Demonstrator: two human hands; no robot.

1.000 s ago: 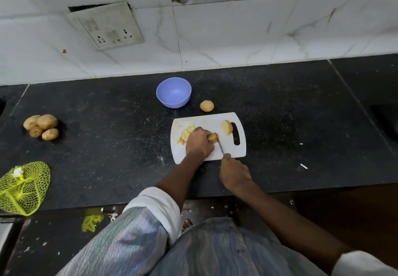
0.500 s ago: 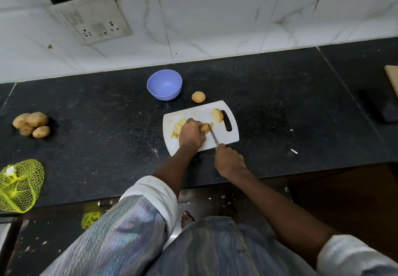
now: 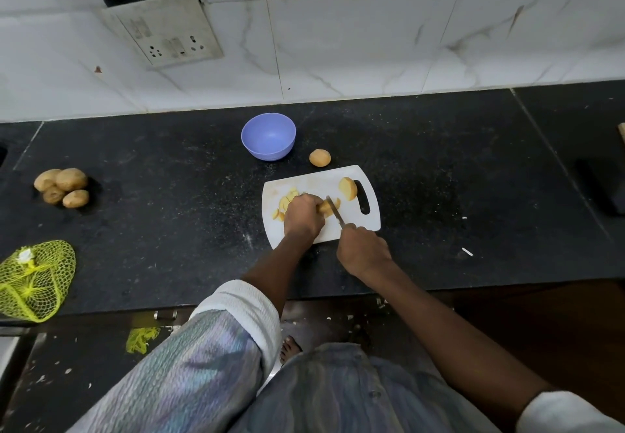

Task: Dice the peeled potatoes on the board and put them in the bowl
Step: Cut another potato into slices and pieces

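White cutting board (image 3: pixel 351 175) is being used as the reference; it is lying on the black countertop (image 3: pixel 169 229), handle slot at its right end.

Potato piece (image 3: pixel 325 207) is being held down near the board's centre by the left hand (image 3: pixel 302 217). Fingers are curled over it and pressed together, knuckles up; most of the piece is being hidden under them, with only a pale yellow, peeled end showing at the right of the hand.

Knife (image 3: pixel 335 212) is being gripped by the right hand (image 3: pixel 363 253) at the board's near edge. Fingers are wrapped tight round the handle, which is hidden; the thin blade is being angled up and left, its tip against the exposed end of the held piece.

Cut pieces (image 3: pixel 282 203) are being kept in a loose heap on the board's left part, partly covered by the left hand: small, pale yellow, flat-faced. A larger potato chunk (image 3: pixel 348 189) is sitting beside the handle slot, cut face pale, outer side rounded.

A whole peeled potato (image 3: pixel 319 157) is lying on the counter just beyond the board's far edge: round, tan-yellow. The purple bowl (image 3: pixel 268 140) is standing beyond the board's far left corner, no potato seen inside.

Unpeeled potatoes (image 3: pixel 62 188), brown, are clustered well to the left of the board. A yellow mesh bag (image 3: pixel 33 278) is lying nearer the counter's front edge, far left.
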